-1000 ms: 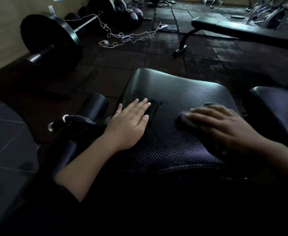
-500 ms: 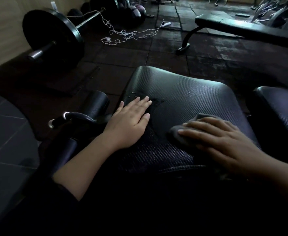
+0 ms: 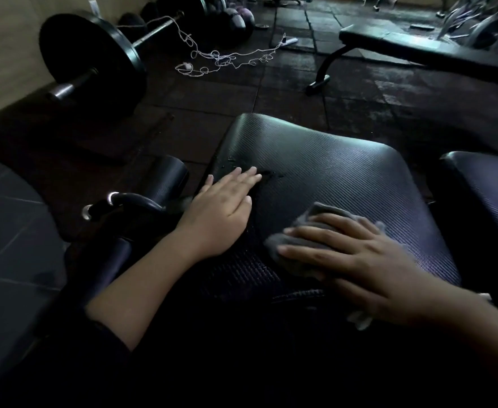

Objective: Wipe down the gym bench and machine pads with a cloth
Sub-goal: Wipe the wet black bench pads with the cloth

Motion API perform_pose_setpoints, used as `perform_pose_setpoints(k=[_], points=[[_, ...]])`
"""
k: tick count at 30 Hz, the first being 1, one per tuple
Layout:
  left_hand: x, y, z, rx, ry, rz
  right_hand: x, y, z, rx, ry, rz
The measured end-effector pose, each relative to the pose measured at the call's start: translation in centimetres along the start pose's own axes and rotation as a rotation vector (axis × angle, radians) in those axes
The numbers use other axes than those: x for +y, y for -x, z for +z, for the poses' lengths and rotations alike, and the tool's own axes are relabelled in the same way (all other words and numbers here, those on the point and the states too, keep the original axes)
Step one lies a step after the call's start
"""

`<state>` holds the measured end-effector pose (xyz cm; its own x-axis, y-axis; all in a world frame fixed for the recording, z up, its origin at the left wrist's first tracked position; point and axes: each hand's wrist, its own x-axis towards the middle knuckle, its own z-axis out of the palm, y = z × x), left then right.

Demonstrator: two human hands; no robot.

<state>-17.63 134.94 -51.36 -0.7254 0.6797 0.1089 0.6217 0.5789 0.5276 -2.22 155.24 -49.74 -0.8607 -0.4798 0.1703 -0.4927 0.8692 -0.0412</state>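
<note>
Now: L hand (image 3: 224, 213) flat, fingers together, on textured black seat pad (image 3: 330, 172); R hand (image 3: 356, 260) spread, pressing grey cloth (image 3: 297, 254) onto pad.

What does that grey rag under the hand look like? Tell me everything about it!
The crumpled grey cloth rag looks soft and bunched into folds. It lies on the near part of the black ribbed vinyl bench pad. The right hand presses on it with straight, spread fingers, covering most of it. Its edges poke out past the fingertips and behind the hand. The left hand rests flat beside it, not touching.
</note>
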Motion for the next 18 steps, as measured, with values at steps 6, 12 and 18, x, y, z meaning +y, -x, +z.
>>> perform_pose_setpoints(k=[6, 12, 18], points=[[0.2, 0.9, -0.5, 0.049, 0.108, -0.012, 7.4, -0.5, -0.8, 0.041, -0.024, 0.152], [-0.6, 5.3, -1.1, 0.151, 0.112, -0.149, 7.2, -10.5, 0.5, 0.091, -0.098, 0.318], [-1.6, 7.5, 0.2, 0.147, 0.309, -0.261, 6.9, -16.4, 1.9, -0.049, -0.012, 0.262]])
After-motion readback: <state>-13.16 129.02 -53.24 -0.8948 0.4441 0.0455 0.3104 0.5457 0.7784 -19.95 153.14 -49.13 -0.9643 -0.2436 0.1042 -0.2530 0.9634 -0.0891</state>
